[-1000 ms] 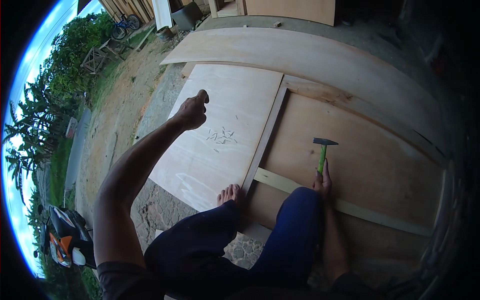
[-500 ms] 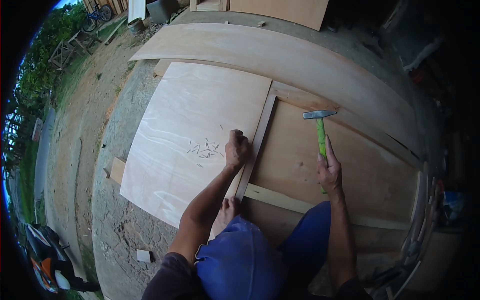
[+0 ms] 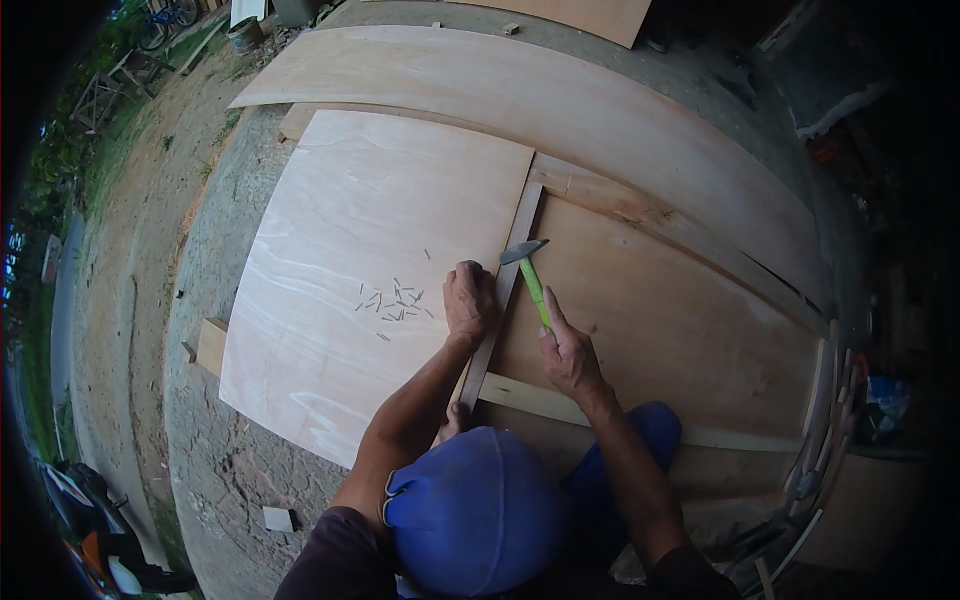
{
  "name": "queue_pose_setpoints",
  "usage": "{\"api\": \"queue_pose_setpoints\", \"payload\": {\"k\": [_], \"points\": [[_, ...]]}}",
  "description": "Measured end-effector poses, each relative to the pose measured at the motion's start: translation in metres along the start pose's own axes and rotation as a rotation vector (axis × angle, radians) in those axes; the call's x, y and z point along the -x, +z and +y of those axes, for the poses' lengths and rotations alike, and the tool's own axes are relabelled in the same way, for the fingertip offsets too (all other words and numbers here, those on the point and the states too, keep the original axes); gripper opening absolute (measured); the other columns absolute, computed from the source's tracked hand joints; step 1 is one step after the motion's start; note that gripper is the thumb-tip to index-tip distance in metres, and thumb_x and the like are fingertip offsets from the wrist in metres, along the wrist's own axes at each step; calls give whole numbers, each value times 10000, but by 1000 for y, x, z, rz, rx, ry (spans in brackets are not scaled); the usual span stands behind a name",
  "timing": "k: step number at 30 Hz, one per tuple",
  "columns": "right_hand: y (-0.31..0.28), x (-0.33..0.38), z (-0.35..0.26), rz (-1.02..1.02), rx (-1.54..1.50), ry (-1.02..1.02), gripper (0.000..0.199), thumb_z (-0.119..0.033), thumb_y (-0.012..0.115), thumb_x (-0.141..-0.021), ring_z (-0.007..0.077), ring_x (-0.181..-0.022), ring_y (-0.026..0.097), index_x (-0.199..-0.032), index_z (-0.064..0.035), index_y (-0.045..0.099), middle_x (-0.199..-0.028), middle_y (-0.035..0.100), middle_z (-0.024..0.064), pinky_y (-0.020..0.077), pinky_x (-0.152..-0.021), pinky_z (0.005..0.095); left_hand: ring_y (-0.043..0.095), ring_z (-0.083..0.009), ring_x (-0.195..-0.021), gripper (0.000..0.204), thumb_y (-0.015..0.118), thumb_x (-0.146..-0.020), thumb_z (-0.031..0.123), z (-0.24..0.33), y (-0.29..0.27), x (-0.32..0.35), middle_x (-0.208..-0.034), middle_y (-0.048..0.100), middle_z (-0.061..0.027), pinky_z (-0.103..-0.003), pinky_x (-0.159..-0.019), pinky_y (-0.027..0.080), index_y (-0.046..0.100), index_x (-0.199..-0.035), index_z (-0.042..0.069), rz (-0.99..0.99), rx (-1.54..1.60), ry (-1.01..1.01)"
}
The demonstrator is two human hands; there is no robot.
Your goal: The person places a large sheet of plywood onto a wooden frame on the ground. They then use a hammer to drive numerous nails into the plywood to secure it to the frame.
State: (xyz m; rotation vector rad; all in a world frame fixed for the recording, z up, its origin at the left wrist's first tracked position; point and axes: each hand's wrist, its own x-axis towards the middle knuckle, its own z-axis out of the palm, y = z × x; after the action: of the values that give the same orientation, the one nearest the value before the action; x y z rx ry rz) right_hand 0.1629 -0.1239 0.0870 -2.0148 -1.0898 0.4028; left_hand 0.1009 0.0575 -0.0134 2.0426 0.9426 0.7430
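Note:
My right hand (image 3: pixel 570 352) grips a hammer (image 3: pixel 533 285) by its green handle. The grey hammer head is over the wooden frame strip, just beside my left hand (image 3: pixel 469 303). That left hand is closed at the right edge of a pale plywood sheet (image 3: pixel 330 220), resting where the sheet lies on the frame; whatever its fingers pinch is hidden. On the sheet, left of this hand, several loose nails (image 3: pixel 398 302) are scattered. The wooden frame (image 3: pixel 512 268) continues to the right, with a crossbar (image 3: pixel 540 398) and a brown panel (image 3: pixel 650 310) inside it.
A long plywood sheet (image 3: pixel 560 85) lies beyond the frame. My blue-clad knees (image 3: pixel 480 510) are close below my hands, and a bare foot (image 3: pixel 455 420) touches the frame. Rough concrete (image 3: pixel 240 480) with a small pale block (image 3: pixel 278 519) is at left. Wood strips (image 3: pixel 830 430) lie at right.
The hammer has come left and down, from above the brown panel to beside my left hand. My left hand stays closed at the sheet's edge. The view has shifted slightly.

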Motion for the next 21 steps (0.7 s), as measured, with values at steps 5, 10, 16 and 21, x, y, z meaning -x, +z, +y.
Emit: {"api": "queue_pose_setpoints", "payload": {"k": [5, 10, 16, 21], "points": [[22, 2, 23, -58, 137, 9, 628, -44, 554, -972, 409, -757, 664, -1560, -65, 333, -871, 646, 255, 522, -679, 476, 582, -381, -949, 234, 662, -874, 135, -3, 3, 0, -946, 657, -142, -509, -839, 456, 530, -1051, 56, 21, -6, 71], [24, 1, 9, -102, 241, 8, 622, -58, 562, -974, 414, -730, 654, -1556, -63, 340, -836, 641, 245, 521, -669, 494, 579, -364, -968, 216, 661, -875, 112, -6, 2, 0, -939, 668, -125, -494, -857, 449, 541, -1048, 66, -15, -6, 37], [21, -5, 1, -128, 277, -4, 624, -70, 563, -969, 404, -682, 643, -1553, -55, 343, -778, 624, 238, 515, -643, 493, 579, -355, -986, 209, 662, -881, 113, 0, -3, 0, -934, 681, -113, -480, -859, 452, 543, -1049, 75, -45, -7, -18], [24, 0, 3, -139, 298, -11, 630, -59, 566, -959, 411, -716, 662, -1549, -42, 347, -820, 645, 253, 519, -634, 484, 572, -362, -997, 231, 644, -887, 98, 1, -2, 1, -989, 663, -130, -476, -864, 458, 541, -1091, 63, -19, 48, -30]]}}
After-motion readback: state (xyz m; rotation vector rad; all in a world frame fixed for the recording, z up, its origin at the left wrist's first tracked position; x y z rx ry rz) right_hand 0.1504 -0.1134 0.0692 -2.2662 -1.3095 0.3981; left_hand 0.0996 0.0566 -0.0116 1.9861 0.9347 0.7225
